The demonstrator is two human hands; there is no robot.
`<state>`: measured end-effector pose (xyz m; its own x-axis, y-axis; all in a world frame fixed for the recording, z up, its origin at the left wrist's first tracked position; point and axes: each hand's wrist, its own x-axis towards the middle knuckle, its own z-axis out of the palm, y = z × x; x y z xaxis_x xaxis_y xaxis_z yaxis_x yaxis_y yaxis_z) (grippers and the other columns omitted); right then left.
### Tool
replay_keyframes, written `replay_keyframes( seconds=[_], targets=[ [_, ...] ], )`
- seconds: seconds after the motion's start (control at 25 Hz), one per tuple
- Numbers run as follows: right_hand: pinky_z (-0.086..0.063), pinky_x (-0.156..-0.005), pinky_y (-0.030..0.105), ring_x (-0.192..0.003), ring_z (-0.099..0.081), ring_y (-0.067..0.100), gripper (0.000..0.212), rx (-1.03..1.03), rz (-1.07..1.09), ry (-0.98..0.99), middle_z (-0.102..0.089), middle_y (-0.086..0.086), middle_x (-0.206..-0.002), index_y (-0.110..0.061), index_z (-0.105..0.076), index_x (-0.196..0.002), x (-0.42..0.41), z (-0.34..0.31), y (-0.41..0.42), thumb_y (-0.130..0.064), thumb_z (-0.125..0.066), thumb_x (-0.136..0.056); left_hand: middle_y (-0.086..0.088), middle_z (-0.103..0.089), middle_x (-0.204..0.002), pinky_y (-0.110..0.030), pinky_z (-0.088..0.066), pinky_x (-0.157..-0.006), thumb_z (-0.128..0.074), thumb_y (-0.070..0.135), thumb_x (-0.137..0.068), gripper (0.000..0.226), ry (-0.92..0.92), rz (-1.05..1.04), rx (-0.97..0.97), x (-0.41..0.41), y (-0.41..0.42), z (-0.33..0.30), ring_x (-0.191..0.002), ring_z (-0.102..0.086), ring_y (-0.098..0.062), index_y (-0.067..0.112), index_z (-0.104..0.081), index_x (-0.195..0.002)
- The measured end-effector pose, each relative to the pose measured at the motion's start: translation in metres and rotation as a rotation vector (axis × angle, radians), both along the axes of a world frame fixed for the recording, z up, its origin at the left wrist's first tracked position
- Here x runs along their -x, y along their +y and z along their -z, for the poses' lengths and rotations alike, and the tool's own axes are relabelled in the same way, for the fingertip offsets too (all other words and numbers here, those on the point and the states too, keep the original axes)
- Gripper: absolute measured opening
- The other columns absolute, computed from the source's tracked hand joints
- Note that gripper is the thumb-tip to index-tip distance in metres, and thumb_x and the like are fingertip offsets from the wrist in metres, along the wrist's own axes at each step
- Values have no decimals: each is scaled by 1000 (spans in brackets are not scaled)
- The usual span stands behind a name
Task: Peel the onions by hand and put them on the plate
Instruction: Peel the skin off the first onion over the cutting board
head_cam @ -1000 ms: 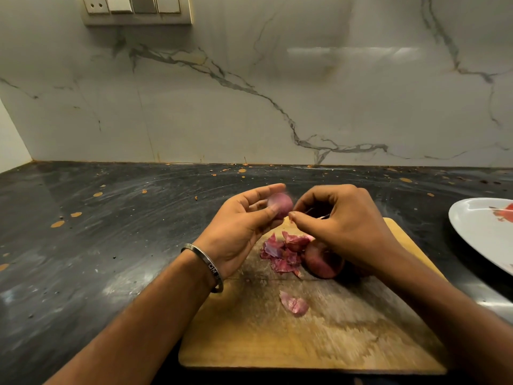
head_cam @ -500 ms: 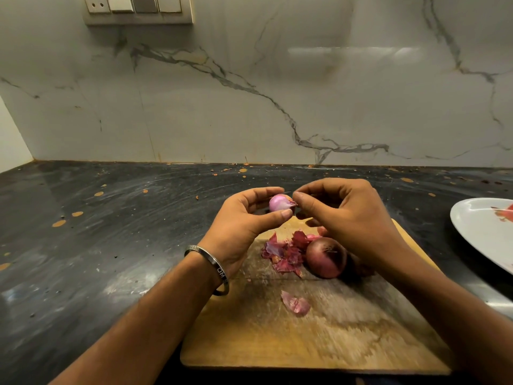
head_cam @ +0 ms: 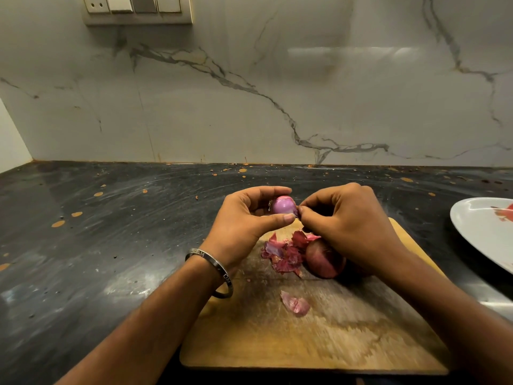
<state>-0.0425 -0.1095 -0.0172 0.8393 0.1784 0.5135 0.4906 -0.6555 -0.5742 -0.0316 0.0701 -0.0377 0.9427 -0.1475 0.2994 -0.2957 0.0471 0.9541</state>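
Observation:
My left hand [head_cam: 244,220] grips a small, pale purple onion [head_cam: 283,205] above the far edge of the wooden cutting board [head_cam: 319,337]. My right hand [head_cam: 349,223] pinches at the onion's right end with thumb and forefinger. A second onion [head_cam: 323,259] with its dark red skin on lies on the board under my right hand, partly hidden by it. A heap of red peels [head_cam: 283,254] sits to its left, and one loose peel [head_cam: 295,304] lies nearer to me. The white plate [head_cam: 477,232] is at the right edge, partly cut off.
The board rests on a dark, speckled stone counter [head_cam: 111,232] that runs back to a marble-patterned wall [head_cam: 249,93]. A switch panel [head_cam: 136,9] is on the wall at top left. A steel bangle [head_cam: 213,273] circles my left wrist.
Both hands rose slightly with the small onion, and its peeled pale surface has turned more into sight. My right fingers have shifted to pinch at its right end.

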Motion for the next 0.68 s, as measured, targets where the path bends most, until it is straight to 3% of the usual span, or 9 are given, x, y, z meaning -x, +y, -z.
replay_keyframes(
  seconds=[0.4, 0.56, 0.68],
  targets=[
    [-58, -67, 36, -69, -68, 13, 9, -72, -6, 24, -72, -2, -72, -17, -73, -85, -6, 0, 0, -17, -67, -92, -12, -72, -115, -28, -60, -80, -62, 4, -91, 35, 182, 147, 148, 0, 1, -1, -105, -70, -23, 9, -60, -125],
    [-54, -59, 21, -70, -70, 13, 10, -222, -59, 141, -73, 2, -74, -15, -70, -87, -7, 1, 0, -14, -64, -95, -18, -66, -123, -30, -59, -84, -55, 7, -95, 36, 227, 221, 236, 2, -1, -4, -109, -67, -28, 6, -57, -131],
    [-50, -59, 17, -68, -68, 8, 11, -234, -98, 152, -73, 1, -75, -15, -69, -88, -6, 2, 2, -14, -63, -96, -17, -67, -121, -28, -59, -83, -65, 10, -82, 49, 207, 216, 219, 4, 1, -5, -104, -69, -25, 7, -58, -130]
  ],
)
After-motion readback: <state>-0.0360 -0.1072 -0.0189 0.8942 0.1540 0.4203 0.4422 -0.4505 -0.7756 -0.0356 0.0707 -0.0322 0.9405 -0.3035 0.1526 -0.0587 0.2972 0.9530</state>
